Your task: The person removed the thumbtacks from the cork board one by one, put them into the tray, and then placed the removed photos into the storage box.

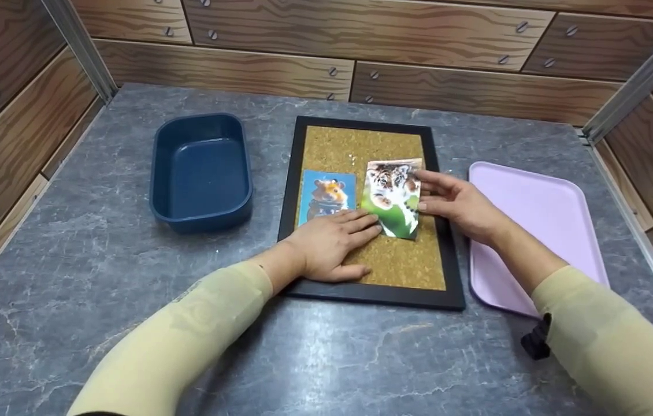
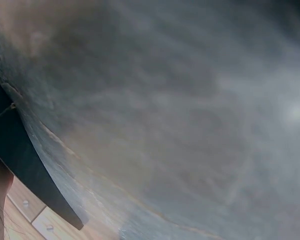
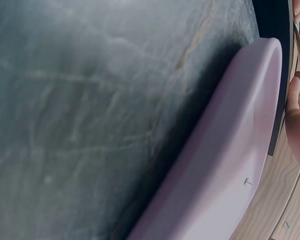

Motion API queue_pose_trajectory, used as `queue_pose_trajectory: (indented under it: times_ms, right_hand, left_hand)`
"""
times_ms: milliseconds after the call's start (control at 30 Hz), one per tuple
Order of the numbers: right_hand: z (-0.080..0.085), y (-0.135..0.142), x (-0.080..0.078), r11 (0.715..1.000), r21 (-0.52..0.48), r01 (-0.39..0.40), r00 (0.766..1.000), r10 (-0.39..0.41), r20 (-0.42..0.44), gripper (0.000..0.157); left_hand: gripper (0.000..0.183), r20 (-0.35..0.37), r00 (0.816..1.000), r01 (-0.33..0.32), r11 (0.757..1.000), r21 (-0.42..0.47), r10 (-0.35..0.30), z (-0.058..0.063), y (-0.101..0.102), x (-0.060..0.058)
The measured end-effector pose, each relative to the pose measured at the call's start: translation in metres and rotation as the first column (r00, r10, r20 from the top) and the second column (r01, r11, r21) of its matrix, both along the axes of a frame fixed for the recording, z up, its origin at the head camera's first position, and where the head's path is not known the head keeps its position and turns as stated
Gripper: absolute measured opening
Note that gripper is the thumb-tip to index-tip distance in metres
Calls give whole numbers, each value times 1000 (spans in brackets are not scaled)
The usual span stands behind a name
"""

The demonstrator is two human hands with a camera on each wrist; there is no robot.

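A cork board [image 1: 404,268] with a black frame lies on the table. On its left half is a picture of a hamster [image 1: 310,193], its lower part covered by my left hand [image 1: 329,245]. That hand rests on the board with spread fingers, their tips at the lower left corner of a tiger picture [image 1: 396,214]. My right hand [image 1: 465,211] pinches the tiger picture's right edge between thumb and fingers. Seen from the right wrist, the right hand [image 3: 299,117] is partly cut off by the image border. The left wrist view catches the board's dark frame [image 2: 30,160].
Left of the board stands a deep blue container [image 1: 202,222]. A lilac tray [image 1: 540,202] sits to the right, under my right forearm; a small pin [image 3: 247,181] lies in it. Wood-patterned walls [image 1: 280,66] enclose the table [image 1: 303,346] at the back and sides.
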State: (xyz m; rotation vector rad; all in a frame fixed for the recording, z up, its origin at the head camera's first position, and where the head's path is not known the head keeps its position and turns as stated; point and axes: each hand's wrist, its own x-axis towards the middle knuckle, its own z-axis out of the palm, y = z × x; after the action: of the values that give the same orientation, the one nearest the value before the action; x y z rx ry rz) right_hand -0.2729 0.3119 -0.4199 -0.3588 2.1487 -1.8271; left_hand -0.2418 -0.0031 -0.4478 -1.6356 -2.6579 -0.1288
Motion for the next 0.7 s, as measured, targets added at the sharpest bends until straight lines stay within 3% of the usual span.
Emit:
queue_pose_trajectory:
  times_ms: [700]
  right_hand:
    - [-9,-1,1,999,-25,20,1000,-20,5,68]
  left_hand:
    - [81,8,1000,3,1000,-4,-3,0,0,0]
